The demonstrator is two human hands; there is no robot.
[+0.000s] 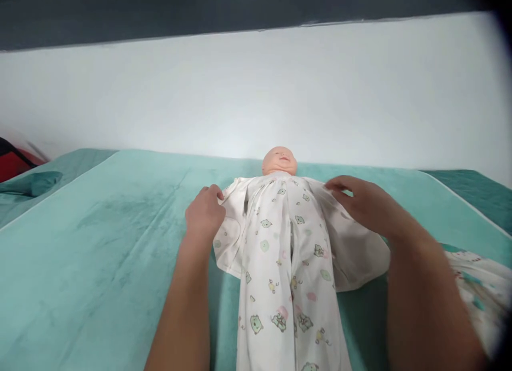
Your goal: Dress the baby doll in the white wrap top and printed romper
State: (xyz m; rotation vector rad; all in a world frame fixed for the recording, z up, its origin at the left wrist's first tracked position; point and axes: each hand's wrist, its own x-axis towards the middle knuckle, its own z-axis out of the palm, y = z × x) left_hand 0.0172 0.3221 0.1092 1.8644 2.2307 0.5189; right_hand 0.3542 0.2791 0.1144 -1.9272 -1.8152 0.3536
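Note:
A baby doll (279, 161) lies on its back with its head toward the wall. White baby clothes (280, 243) printed with green bears and small pink and yellow figures cover its body, and the long lower part runs toward me. Beside the doll's shoulder on the left, the curled fingers of my left hand (205, 211) pinch the edge of the white cloth. My right hand (360, 203) is at the other shoulder, its thumb and fingertips closed on the cloth there. A plain white flap spreads beneath my right wrist. The doll's arms and legs are hidden under the fabric.
A teal padded sheet (120, 243) lies under the doll. At the lower right, another printed cloth (480, 285) is partly behind my right forearm. A white wall (200, 99) stands behind the bed, and a red and black item (16, 160) sits at the far left.

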